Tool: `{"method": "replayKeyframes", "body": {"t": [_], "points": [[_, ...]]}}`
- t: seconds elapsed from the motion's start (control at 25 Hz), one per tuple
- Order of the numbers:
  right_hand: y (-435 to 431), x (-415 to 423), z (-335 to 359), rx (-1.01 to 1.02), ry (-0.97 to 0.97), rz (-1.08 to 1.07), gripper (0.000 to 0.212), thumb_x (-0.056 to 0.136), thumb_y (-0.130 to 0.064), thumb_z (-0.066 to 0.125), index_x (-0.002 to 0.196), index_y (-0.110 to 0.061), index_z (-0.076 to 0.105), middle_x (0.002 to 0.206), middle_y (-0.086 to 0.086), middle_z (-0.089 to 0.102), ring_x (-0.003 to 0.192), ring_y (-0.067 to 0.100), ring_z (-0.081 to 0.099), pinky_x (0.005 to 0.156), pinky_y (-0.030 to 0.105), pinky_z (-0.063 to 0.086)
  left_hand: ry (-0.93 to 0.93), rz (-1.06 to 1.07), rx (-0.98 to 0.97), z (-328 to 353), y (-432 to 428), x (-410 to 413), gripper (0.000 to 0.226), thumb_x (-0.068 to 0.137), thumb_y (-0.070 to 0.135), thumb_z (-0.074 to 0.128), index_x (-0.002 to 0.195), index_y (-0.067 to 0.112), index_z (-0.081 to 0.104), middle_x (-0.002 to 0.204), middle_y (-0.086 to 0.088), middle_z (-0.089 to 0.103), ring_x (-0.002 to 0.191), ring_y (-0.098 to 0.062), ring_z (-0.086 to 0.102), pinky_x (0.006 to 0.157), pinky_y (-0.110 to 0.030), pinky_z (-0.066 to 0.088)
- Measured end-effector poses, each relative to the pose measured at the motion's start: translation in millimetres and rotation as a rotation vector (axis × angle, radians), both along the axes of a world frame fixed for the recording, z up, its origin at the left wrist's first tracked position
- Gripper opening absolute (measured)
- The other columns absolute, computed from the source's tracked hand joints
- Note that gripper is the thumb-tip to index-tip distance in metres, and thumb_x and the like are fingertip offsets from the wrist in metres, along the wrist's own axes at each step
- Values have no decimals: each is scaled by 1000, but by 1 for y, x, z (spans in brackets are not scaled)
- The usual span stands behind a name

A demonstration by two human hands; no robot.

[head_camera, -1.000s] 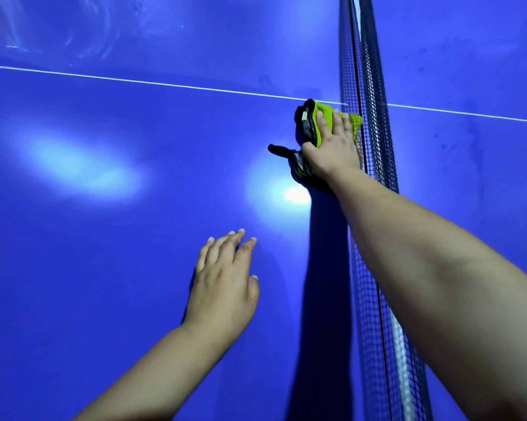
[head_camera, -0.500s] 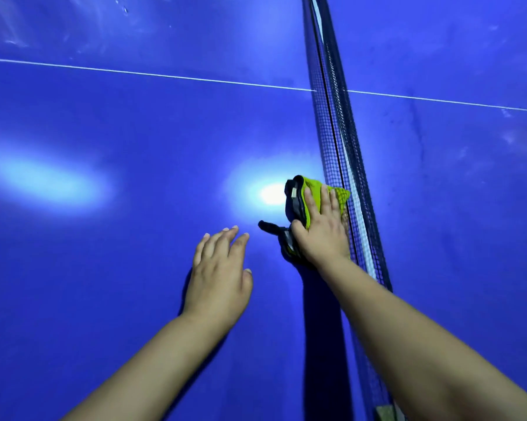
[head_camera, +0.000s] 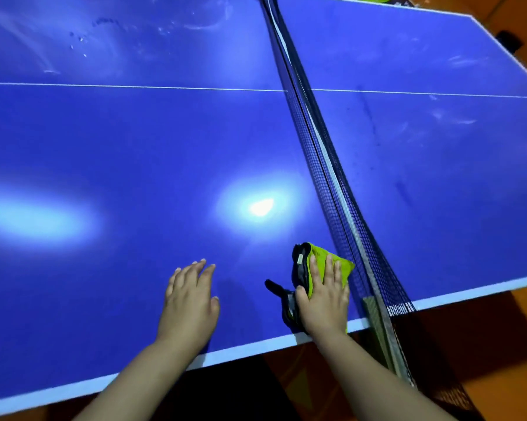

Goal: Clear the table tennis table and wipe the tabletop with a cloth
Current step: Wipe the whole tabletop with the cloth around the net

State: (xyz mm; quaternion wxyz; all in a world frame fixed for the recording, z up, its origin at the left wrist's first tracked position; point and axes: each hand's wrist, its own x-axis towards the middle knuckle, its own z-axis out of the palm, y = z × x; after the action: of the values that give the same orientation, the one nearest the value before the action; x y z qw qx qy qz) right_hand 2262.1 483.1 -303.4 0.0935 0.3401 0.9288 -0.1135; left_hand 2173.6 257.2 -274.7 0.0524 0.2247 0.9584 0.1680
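My right grip (head_camera: 323, 302) lies flat with straight fingers, pressing on the folded cloth (head_camera: 319, 259) beneath it. The cloth is a soft lime-green pad with a dark underside, and a black tab pokes out beyond my thumb. The black mesh net (head_camera: 332, 165) runs just right of this grip. Well to its left, my left grip (head_camera: 189, 302) rests spread and empty on the glossy blue bench (head_camera: 134, 147).

two hands (head_camera: 189, 296) (head_camera: 324, 302), one cloth (head_camera: 316, 251), one net (head_camera: 326, 165), one table (head_camera: 134, 147)

folded green-black cloth (head_camera: 319, 268) on blue tabletop (head_camera: 134, 153) beside net (head_camera: 332, 165)
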Motion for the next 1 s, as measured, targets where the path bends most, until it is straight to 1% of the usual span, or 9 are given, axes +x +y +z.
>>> {"method": "replayKeyframes", "body": {"t": [0.16, 0.24, 0.36, 0.48, 0.6, 0.72, 0.8, 0.88, 1.0], "points": [[-41, 38, 10, -68, -31, -37, 74, 91, -37, 50, 153, -35, 10, 162, -1, -9, 148, 19, -6, 117, 42, 10, -83, 14, 7, 0, -26, 41, 58, 65, 7, 77, 120, 3, 60, 128, -16, 56, 119, -34, 51, 106, -49, 32], [-59, 53, 18, -88, -19, 13, 72, 88, -31, 56, 151, -35, 21, 162, -2, -1, 147, 21, 4, 113, 42, 19, -140, 6, 10, 6, -28, 57, 55, 73, 9, 70, 127, 5, 55, 135, -14, 50, 127, -32, 44, 111, -45, 25], [-83, 78, 25, -130, 60, 132, 62, 78, -21, 65, 137, -31, 49, 157, -1, 25, 137, 27, 30, 101, 45, 34, -136, -52, 14, 16, -22, 72, 55, 73, 8, 70, 126, 5, 56, 135, -14, 50, 127, -33, 44, 111, -47, 26], [-97, 104, 39, -243, 177, 180, 60, 67, -14, 62, 124, -32, 60, 149, -4, 41, 126, 28, 42, 96, 46, 42, -151, -114, 42, 39, -4, 79, 51, 79, 15, 66, 128, 7, 54, 137, -12, 49, 128, -32, 41, 110, -46, 26], [-87, 122, 67, -240, 451, 187, 66, 58, -19, 50, 121, -35, 56, 141, -3, 50, 115, 22, 46, 92, 44, 47, -258, -187, 120, 72, 30, 85, 58, 80, 41, 42, 131, 15, 52, 136, -5, 50, 129, -25, 38, 107, -40, 27], [-61, 134, 109, -215, 661, 163, 71, 58, -21, 45, 127, -31, 55, 140, -1, 50, 114, 20, 44, 98, 38, 42, -445, -213, 324, 110, 75, 100, 61, 77, 54, 36, 128, 25, 52, 120, 2, 59, 115, -17, 48, 95, -38, 40], [-31, 150, 136, -198, 769, 111, 71, 58, -19, 46, 127, -25, 58, 142, 0, 48, 118, 22, 45, 102, 39, 41, -540, -224, 438, 139, 113, 116, 51, 72, 60, 43, 118, 38, 54, 97, 9, 66, 94, -15, 63, 82, -41, 49], [9, 169, 156, -146, 869, 82, 70, 58, -16, 47, 126, -23, 60, 144, 1, 47, 124, 22, 44, 103, 41, 40, -589, -211, 551, 161, 155, 133, 39, 68, 55, 54, 106, 43, 56, 78, 10, 67, 73, -15, 69, 70, -45, 54], [77, 203, 170, -70, 948, 71, 66, 62, -14, 52, 127, -29, 58, 146, 1, 43, 130, 21, 40, 102, 45, 41, -562, -253, 640, 179, 221, 163, 33, 66, 51, 56, 97, 43, 59, 74, 7, 67, 70, -17, 68, 70, -46, 54]]}}
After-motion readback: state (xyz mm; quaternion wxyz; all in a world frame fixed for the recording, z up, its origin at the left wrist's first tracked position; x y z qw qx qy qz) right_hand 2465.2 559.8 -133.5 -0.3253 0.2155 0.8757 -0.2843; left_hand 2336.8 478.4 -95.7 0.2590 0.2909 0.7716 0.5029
